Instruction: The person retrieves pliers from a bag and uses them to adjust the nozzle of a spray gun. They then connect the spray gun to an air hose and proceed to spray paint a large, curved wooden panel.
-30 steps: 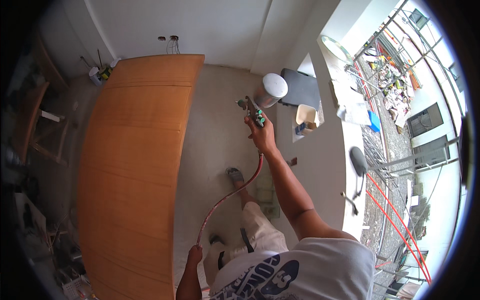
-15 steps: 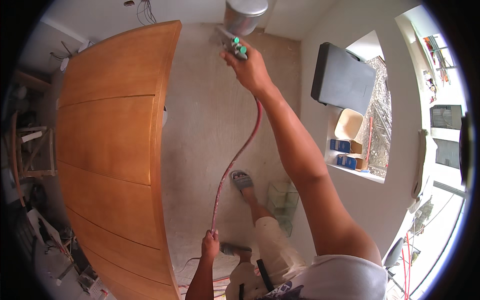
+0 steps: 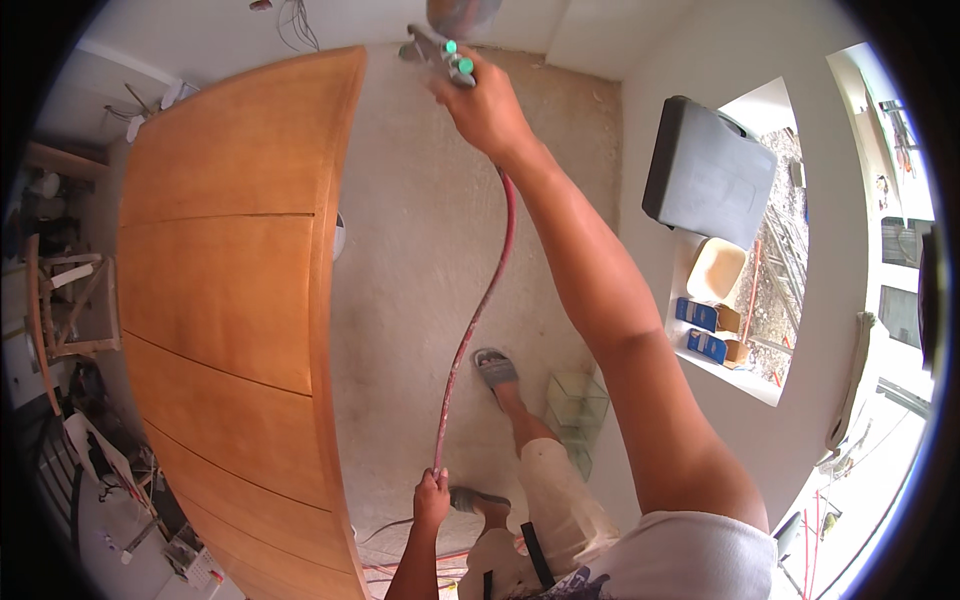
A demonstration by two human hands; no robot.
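My right hand [image 3: 482,105] is raised at the top of the view, wrapped round a spray gun [image 3: 440,58] with green knobs and a metal cup [image 3: 463,14] above it, partly cut off by the upper edge. From the gun's grip a red air hose [image 3: 478,305] curves down to my left hand [image 3: 431,497], whose fingers are closed round it near the lower edge. To the left stands an orange-brown wooden door panel [image 3: 220,290] with several grooves across it. The gun is near the panel's far top corner, apart from it.
On the right, a window ledge holds a grey plastic case [image 3: 712,172], a cream tray [image 3: 716,268] and small blue boxes [image 3: 706,330]. A glass tank [image 3: 577,405] stands on the floor by the wall, close to my feet. Wooden frames [image 3: 80,305] and clutter lie beyond the panel.
My right hand and the spray gun have moved left and slightly up, so more of the cup is cut off. The view has shifted a little; my left hand still grips the hose.
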